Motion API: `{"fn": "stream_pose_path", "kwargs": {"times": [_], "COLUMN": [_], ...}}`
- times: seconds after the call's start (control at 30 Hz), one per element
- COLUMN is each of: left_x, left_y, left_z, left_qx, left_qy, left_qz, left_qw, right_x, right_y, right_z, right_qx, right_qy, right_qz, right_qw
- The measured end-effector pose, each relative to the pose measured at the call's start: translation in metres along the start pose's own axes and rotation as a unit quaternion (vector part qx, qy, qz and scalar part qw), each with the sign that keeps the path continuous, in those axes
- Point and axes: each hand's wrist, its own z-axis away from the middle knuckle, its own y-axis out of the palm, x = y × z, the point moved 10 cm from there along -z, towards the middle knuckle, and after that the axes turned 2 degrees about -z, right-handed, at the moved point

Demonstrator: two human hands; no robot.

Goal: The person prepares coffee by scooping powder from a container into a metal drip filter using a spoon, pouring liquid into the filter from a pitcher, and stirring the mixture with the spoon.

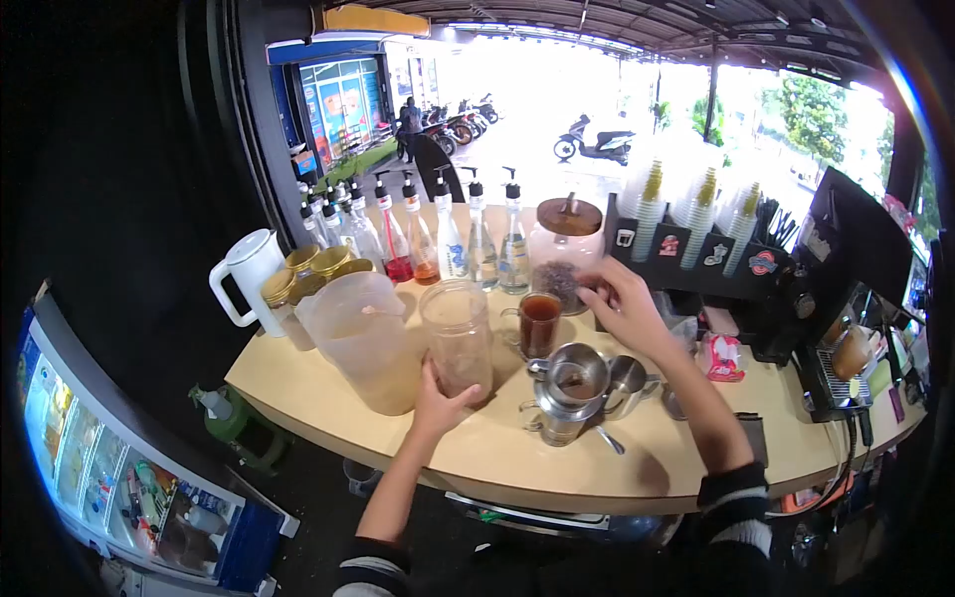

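Note:
My left hand (441, 406) grips the lower part of a clear plastic jar (458, 333), which stands on the wooden counter without a lid. Beside it on the left is a large translucent pitcher (363, 338) with a little pale stuff low inside. My right hand (632, 306) hovers in front of a glass jar (569, 249) with a brown lid and dark contents; its fingers are loosely bent and apart, with nothing visible in them. Below that hand stand a glass mug of reddish-brown drink (539, 323), a metal drip filter (574, 380) on a glass cup (557, 428), and a metal cup (625, 378).
Several pump bottles (450, 239) line the back edge. A white jug (249, 279) and gold-lidded jars (288, 298) stand left. A black cup holder (686, 244) with stacked cups and an espresso machine (846, 363) are right. A spoon (610, 440) lies near the front edge (477, 473).

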Motion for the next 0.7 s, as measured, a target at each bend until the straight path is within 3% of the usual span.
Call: {"fn": "stream_pose_path", "kwargs": {"times": [0.07, 0.17, 0.23, 0.3, 0.33, 0.37, 0.43, 0.53, 0.57, 0.63, 0.7], "left_x": [-0.004, 0.007, -0.018, -0.039, -0.056, -0.065, -0.106, -0.143, -0.149, -0.159, -0.150], "left_y": [0.002, -0.012, -0.006, 0.001, 0.012, 0.022, 0.041, 0.062, 0.064, 0.094, 0.100], "left_z": [0.008, 0.046, 0.068, 0.088, 0.086, 0.085, 0.066, 0.031, 0.020, 0.009, 0.007], "left_qx": [0.004, -0.047, -0.064, -0.109, -0.094, -0.091, -0.058, 0.005, 0.003, 0.149, 0.149], "left_qy": [-0.048, -0.068, -0.079, -0.035, 0.015, 0.007, 0.101, 0.173, 0.177, 0.160, 0.111], "left_qz": [0.083, 0.043, 0.055, 0.103, 0.096, 0.088, 0.150, 0.249, 0.250, 0.206, 0.184], "left_qw": [0.995, 0.996, 0.993, 0.988, 0.991, 0.992, 0.982, 0.953, 0.952, 0.954, 0.965], "right_x": [-0.046, -0.097, -0.113, -0.133, -0.137, -0.139, -0.152, -0.157, -0.161, -0.170, -0.177], "right_y": [-0.027, -0.049, -0.046, -0.026, -0.020, -0.014, -0.008, -0.005, -0.003, 0.000, 0.003], "right_z": [0.048, 0.129, 0.163, 0.186, 0.191, 0.197, 0.203, 0.206, 0.210, 0.214, 0.219], "right_qx": [-0.070, -0.123, -0.113, -0.096, -0.117, -0.138, -0.158, -0.128, -0.147, -0.162, -0.156], "right_qy": [0.041, 0.109, 0.144, 0.190, 0.171, 0.152, 0.182, 0.215, 0.208, 0.200, 0.220], "right_qz": [-0.016, 0.022, 0.007, -0.027, -0.039, -0.050, -0.120, -0.173, -0.209, -0.246, -0.234], "right_qw": [0.997, 0.986, 0.983, 0.977, 0.978, 0.977, 0.963, 0.953, 0.944, 0.934, 0.934]}}
